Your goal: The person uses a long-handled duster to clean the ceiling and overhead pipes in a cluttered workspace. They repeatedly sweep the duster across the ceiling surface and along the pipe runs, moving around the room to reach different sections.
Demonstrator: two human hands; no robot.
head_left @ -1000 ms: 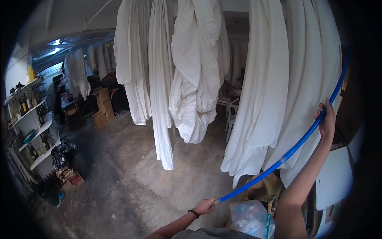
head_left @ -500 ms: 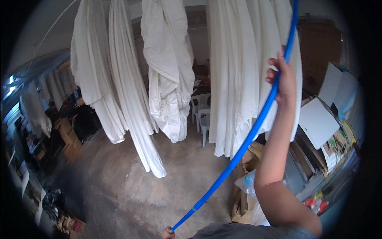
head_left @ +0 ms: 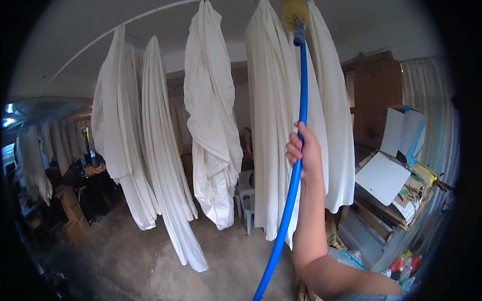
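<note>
My right hand (head_left: 305, 149) is raised with its fingers wrapped round a long blue pole (head_left: 290, 200). The pole runs from the lower edge up to a yellowish bristly brush head (head_left: 294, 14) at the top of the view. That head is up beside the tops of white hanging cloths (head_left: 271, 125), near the rail; whether it touches them I cannot tell. Another white cloth (head_left: 210, 110) hangs bunched in the middle, and more long white cloth (head_left: 163, 135) hangs to its left. The pole's lower end is out of view, and my left hand does not show.
The cloths hang from a thin white rail (head_left: 113, 31) under the ceiling. Behind them stand white plastic chairs (head_left: 246, 200). Cardboard boxes (head_left: 74, 215) sit at the left on the concrete floor (head_left: 135, 261). Stacked boards and a white box (head_left: 384, 176) are piled at the right.
The view has tilted up, so the rail and the brush head now show. The pole stands more upright, with my right hand nearer the middle. My left hand has left the view.
</note>
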